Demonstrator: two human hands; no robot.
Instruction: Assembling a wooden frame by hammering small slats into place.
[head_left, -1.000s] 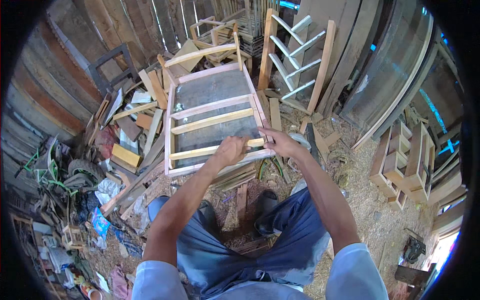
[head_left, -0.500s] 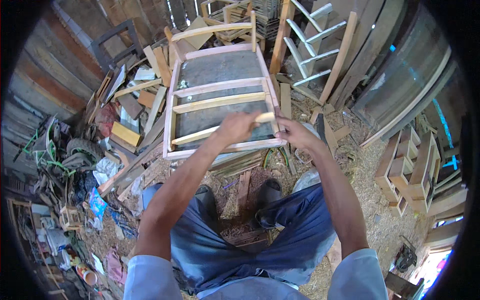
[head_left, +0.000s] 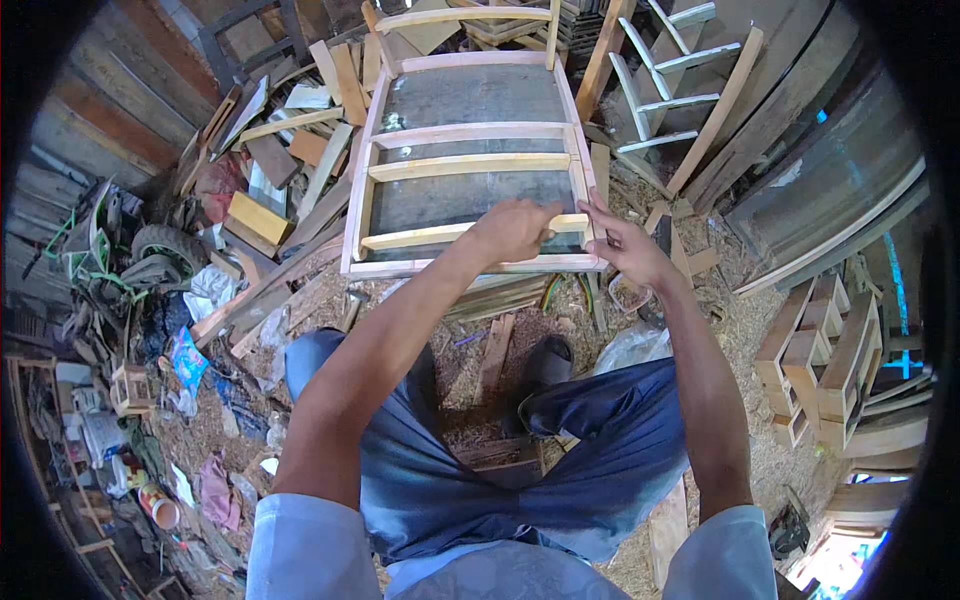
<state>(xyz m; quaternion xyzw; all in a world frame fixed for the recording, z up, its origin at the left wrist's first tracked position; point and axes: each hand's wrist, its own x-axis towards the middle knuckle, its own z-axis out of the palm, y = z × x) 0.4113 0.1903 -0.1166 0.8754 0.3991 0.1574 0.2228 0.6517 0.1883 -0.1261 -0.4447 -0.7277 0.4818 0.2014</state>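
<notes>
A pale wooden frame (head_left: 480, 131) with crosspieces lies over a dark flat board (head_left: 475, 95) in front of me. My left hand (head_left: 515, 232) is closed round a light wooden slat (head_left: 410, 238) close to its right end. That slat spans the near part of the frame, its right end at the right side piece. My right hand (head_left: 630, 245) pinches the frame's near right corner, thumb on the inner side and fingers along the outer edge. Part of the slat is hidden under my left hand.
Wood offcuts (head_left: 310, 145) are heaped left of the frame, near a green-and-black wheeled machine (head_left: 120, 240). A white slatted rack (head_left: 665, 80) leans at the back right. Wooden box-like frames (head_left: 820, 350) stand at the right. A hammer (head_left: 352, 305) and shavings lie below.
The slat's right end, raised and tilted before, has come down level with the frame's side piece. My left hand has moved with it. The whole view has shifted slightly.
</notes>
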